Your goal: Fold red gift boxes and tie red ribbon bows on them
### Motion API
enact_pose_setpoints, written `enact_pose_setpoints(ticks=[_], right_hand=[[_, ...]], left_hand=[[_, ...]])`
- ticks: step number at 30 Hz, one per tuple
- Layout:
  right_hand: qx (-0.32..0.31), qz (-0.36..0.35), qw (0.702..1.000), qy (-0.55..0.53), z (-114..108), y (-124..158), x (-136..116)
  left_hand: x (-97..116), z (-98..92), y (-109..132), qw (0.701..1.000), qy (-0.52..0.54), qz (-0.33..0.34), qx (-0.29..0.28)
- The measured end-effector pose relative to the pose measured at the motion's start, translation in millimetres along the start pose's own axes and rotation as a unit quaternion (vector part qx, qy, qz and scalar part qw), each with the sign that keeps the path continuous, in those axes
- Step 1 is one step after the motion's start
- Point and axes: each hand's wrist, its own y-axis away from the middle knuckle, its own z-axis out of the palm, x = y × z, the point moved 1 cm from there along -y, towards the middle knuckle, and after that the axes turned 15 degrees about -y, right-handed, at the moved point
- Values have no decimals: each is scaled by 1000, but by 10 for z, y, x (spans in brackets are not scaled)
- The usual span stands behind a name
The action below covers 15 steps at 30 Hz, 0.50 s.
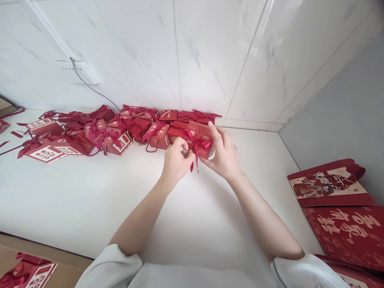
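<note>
Both my hands are up at a small red gift box [204, 141] with a dark red ribbon bow [195, 145] at the far middle of the white table [90, 192]. My right hand [220, 154] wraps round the box from the right, fingers curled over its top. My left hand [175, 160] is closed in a pinch on the ribbon at the box's left side; a ribbon tail hangs down between the hands. The box's front face is partly hidden by my fingers.
Several finished red ribbon-tied boxes [120, 132] stand in rows along the marble wall [192, 52], from far left to the held box. A white socket with a grey cable [81, 72] is on the wall. Flat red paper bags [330, 184] lie at right. More red boxes [30, 274] sit at lower left.
</note>
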Motion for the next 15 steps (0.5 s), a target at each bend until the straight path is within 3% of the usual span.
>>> enact_pose_setpoints(ticks=[5,15], right_hand=[[30,41,999,2,-49,-8,30],[70,50,994,-63,-83,-5,93]], left_hand=[[-34,-22,-9,999,14,-3,-37],[-209,98,-41,983,52,-16,-177]])
